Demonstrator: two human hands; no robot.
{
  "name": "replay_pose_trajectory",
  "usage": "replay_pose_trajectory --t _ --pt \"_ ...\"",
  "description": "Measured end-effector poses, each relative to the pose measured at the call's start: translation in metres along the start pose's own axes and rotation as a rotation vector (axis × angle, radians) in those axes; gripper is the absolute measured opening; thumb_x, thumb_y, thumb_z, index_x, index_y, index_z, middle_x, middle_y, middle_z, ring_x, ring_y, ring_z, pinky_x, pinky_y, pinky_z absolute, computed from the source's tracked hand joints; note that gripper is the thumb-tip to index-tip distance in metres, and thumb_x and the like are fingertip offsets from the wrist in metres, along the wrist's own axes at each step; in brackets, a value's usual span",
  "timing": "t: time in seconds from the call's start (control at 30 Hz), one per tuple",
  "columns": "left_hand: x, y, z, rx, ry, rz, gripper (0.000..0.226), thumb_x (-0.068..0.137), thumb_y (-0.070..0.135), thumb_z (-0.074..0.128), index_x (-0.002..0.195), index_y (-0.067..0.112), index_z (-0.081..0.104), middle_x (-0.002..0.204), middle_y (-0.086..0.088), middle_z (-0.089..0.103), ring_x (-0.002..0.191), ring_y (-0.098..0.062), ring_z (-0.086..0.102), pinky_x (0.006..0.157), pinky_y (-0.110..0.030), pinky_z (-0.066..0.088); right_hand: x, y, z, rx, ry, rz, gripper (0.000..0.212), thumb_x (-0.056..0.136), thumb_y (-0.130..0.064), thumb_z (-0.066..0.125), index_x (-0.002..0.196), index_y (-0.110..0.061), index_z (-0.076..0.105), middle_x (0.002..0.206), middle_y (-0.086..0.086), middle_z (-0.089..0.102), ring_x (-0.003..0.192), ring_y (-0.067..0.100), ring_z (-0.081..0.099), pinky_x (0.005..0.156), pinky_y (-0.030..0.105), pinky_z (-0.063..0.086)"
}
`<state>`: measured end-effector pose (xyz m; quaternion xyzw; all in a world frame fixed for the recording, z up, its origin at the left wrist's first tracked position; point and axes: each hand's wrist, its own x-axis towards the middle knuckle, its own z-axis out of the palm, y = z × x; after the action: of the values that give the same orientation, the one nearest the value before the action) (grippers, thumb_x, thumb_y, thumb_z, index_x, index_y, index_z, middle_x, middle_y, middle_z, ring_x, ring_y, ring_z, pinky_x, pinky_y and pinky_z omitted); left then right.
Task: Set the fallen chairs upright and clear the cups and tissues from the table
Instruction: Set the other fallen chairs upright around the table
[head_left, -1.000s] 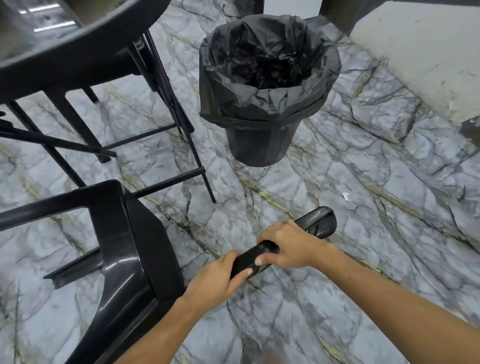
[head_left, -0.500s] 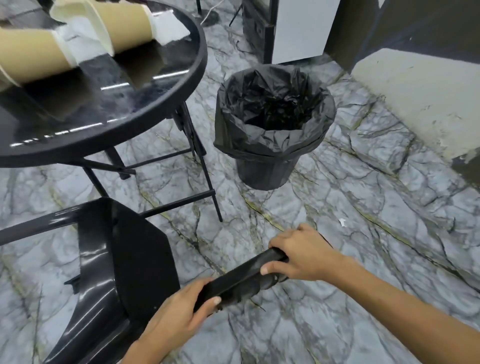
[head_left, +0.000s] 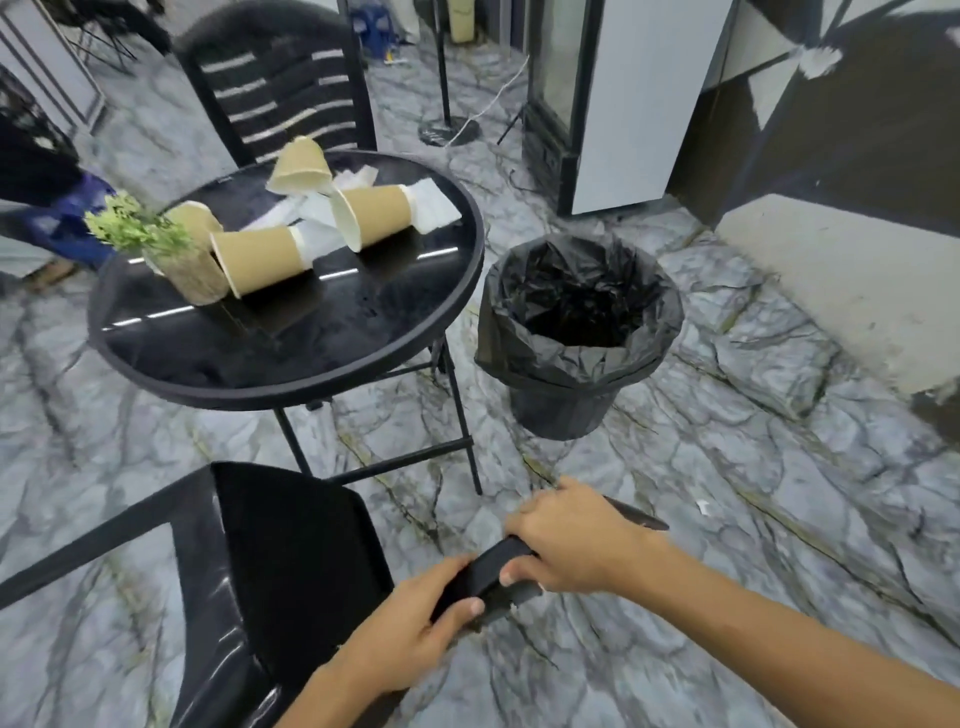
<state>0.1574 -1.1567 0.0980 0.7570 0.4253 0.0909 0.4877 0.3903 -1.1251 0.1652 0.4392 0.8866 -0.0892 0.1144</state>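
glossy black chair (head_left: 270, 561), both hands gripping

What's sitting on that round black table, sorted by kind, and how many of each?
Paper cups: 4 (one, another, a third, and one partly hidden behind the plant)
Potted plant: 1
White tissues: a loose pile, pieces can't be counted
Total, counting the pile once: 6

At frame centre-left we see the round black glass-topped table (head_left: 291, 358), bearing tipped brown paper cups (head_left: 260, 260), white tissues (head_left: 431, 208) and, at its left, a small potted green plant (head_left: 156, 244); the black-lined bin (head_left: 576, 332) stands right of it, a slatted black chair (head_left: 280, 88) behind, and another black plastic chair (head_left: 280, 561) at lower left
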Motion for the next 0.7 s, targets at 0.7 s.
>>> replay_pose_trajectory --t 0.7 --pt "-0.163 0.079 -0.133 -0.004 0.200 -0.093 0.043 0.089 0.059 0.066 0.128 0.043 0.056 0.118 0.018 0.070 0.111 -0.001 0.066 0.096 -0.025 0.053 -0.002 -0.099 -0.141 0.589 0.141 -0.225 0.058 0.093 -0.067 0.046 0.070 -0.014 0.049 0.060 0.004 0.048 0.052 0.016 0.041 0.052 0.033 0.031"
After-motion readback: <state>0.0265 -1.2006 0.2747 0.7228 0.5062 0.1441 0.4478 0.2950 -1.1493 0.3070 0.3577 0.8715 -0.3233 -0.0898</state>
